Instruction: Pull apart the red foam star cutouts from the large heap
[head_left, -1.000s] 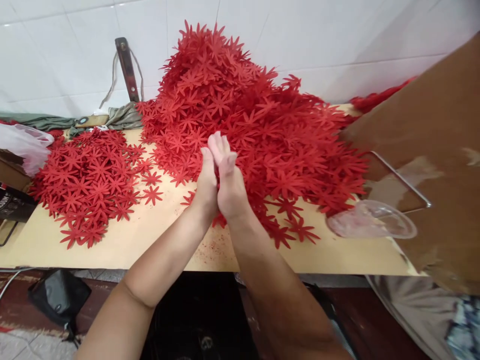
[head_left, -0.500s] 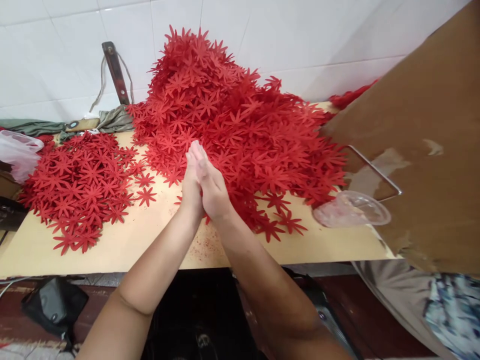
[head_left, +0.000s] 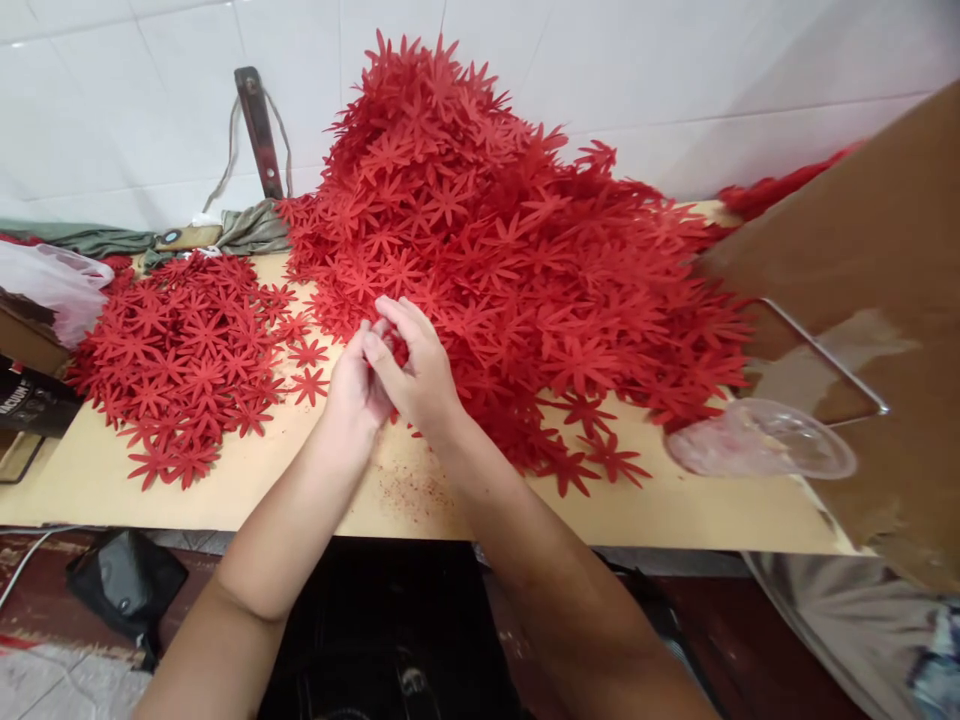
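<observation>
A tall heap of red flower-shaped cut-outs (head_left: 495,240) rises against the white tiled wall on a pale wooden table (head_left: 247,480). A flatter spread of the same red flowers (head_left: 180,360) lies to the left. My left hand (head_left: 354,385) and my right hand (head_left: 416,370) meet at the heap's near left edge. Between their fingertips they pinch a small bunch of red flowers (head_left: 390,348), mostly hidden by the fingers. Red dust marks the table just below my wrists.
A clear plastic cup (head_left: 757,450) lies on its side at the right, by a brown board (head_left: 862,290) with a metal wire frame. A dark metal bar (head_left: 259,130) leans on the wall. A plastic bag (head_left: 52,285) and dark box sit far left.
My hands were pressed palm to palm, fingers upright. They have dropped toward the table and parted at the fingertips, now pinching red flowers at the heap's edge.
</observation>
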